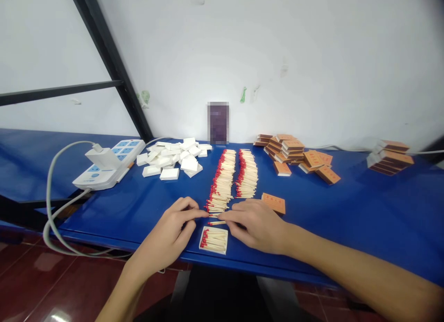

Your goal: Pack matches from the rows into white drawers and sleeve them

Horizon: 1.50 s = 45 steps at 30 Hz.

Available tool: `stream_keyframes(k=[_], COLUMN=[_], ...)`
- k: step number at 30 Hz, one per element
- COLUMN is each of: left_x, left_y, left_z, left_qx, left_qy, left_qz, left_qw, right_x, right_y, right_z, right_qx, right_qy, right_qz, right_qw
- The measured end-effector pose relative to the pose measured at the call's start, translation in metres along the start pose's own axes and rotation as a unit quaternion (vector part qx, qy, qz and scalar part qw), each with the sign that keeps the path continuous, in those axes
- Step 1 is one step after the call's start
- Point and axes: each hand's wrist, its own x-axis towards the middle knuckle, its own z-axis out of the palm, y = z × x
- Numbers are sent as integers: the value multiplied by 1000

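My left hand (pixel 176 225) rests over the table with its index finger stretched out and its thumb apart. That fingertip meets the red head of a matchstick (pixel 214 215). At the pale end of the same stick is the index fingertip of my right hand (pixel 258 225), whose thumb is spread below it. The thumb sits by the end of another loose matchstick (pixel 217 223). Just below lies a white matchbox tray (pixel 226 249) holding several matchsticks, red heads to the left. A long row of matches (pixel 222 178) stretches away above my fingertips.
Right of it lies a shorter match row (pixel 247 174). An orange matchbox sleeve (pixel 274 203) is beside my right hand. White trays (pixel 169 174) are heaped left; more sleeves (pixel 293 148) pile up right, with stacked boxes (pixel 391 157) farther over. A corded power strip (pixel 114 162) stands left.
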Motion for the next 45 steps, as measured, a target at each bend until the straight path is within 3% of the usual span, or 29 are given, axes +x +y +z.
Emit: stream_keyframes(k=[25, 33, 45], left_x=[1, 0, 1], left_y=[3, 1, 0], left_z=[-1, 2, 2], left_qx=[-2, 4, 3], left_qy=[-2, 21, 2], left_qz=[16, -12, -9], left_qw=[1000, 1000, 1000], right_x=[1, 1, 1], right_y=[-1, -3, -2], right_z=[0, -2, -1], right_qx=[-11, -17, -22], right_qy=[-1, -14, -3], right_qz=[14, 16, 10], right_qw=[1000, 1000, 1000])
